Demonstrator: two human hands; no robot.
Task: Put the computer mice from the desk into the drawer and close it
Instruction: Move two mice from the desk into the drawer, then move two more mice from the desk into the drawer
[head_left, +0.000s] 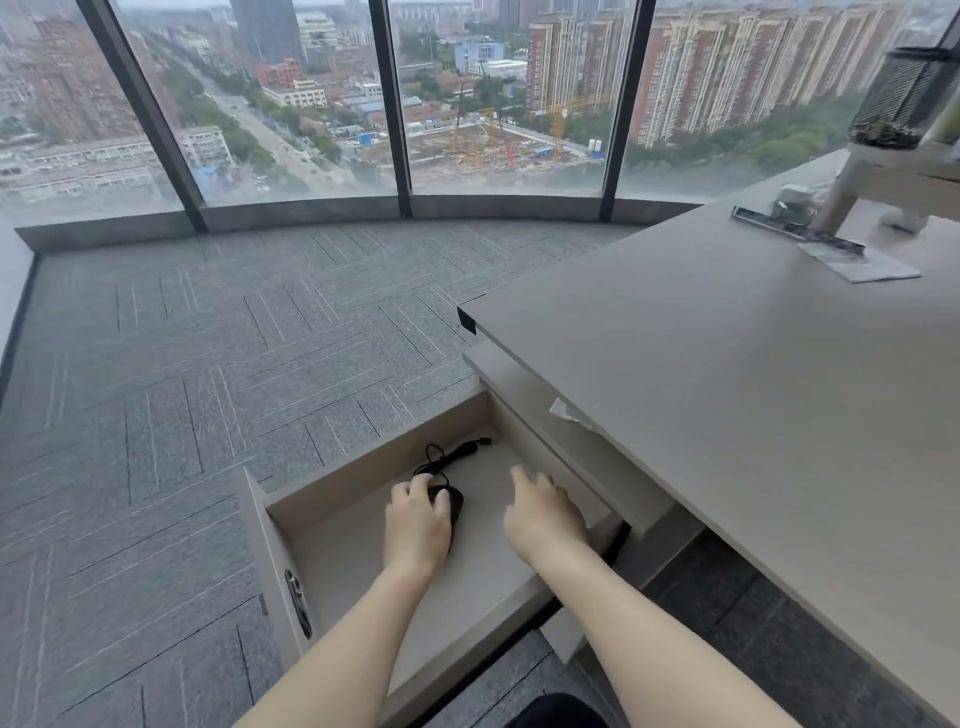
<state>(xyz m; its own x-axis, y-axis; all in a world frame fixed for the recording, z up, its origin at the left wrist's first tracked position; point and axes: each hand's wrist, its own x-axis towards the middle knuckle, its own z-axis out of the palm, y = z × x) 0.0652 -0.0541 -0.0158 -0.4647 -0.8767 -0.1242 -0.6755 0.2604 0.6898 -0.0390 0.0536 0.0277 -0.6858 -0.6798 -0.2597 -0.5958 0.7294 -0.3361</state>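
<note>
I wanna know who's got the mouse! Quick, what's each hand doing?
Left hand: closed on the black mouse inside the drawer.
Right hand: open, holding nothing, over the drawer.

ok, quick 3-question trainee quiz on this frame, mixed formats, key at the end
1. True or false: the drawer is open.
2. Multiple choice: the left hand rests on
A. a black wired mouse inside the drawer
B. a mouse on the desk
C. the drawer's front panel
3. Fill in: the right hand is over the drawer's ____ side, next to the desk, and holds nothing visible.

Key: 1 true; 2 A; 3 right
</note>
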